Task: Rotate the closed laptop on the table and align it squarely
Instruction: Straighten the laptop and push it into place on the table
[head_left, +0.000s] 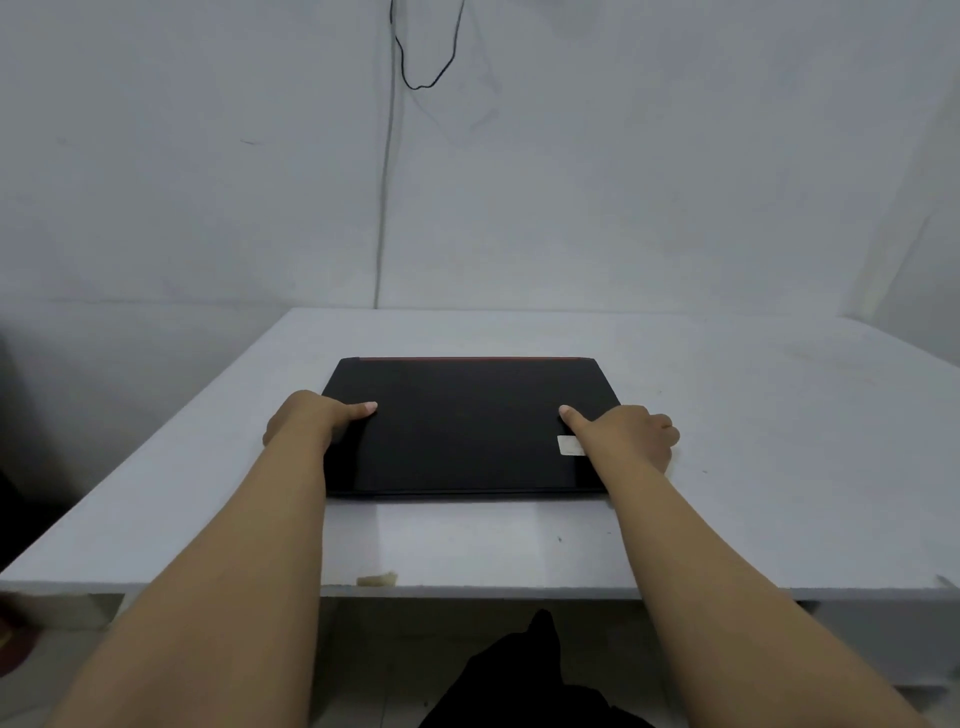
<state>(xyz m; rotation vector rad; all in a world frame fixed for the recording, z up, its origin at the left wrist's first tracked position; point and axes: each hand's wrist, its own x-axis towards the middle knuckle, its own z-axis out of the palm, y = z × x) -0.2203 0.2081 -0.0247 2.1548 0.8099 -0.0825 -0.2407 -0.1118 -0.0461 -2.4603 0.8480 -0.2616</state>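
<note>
The closed laptop (470, 423) lies flat in the middle of the white table (753, 415). Its lid is plain black and a bit dull. A thin red strip (467, 358) runs along its far edge, at 12 o'clock. A small pale sticker (569, 445) sits on the lid near 4 o'clock, partly under your thumb side. The near edge of the laptop looks even with the near edge of the table.

Your left hand (311, 421) grips the laptop's side at 9 o'clock. The thumb lies flat on the lid and the fingers curl down over the edge. Your right hand (628, 434) grips the side at 3 o'clock the same way, thumb on top, fingers wrapped around the edge.

A little pale scrap (377, 578) sits on the table's near edge, at 6 o'clock from the laptop. Behind the table, at 12 o'clock, a black cable (415, 57) hangs in a loop on the white wall (208, 156).
</note>
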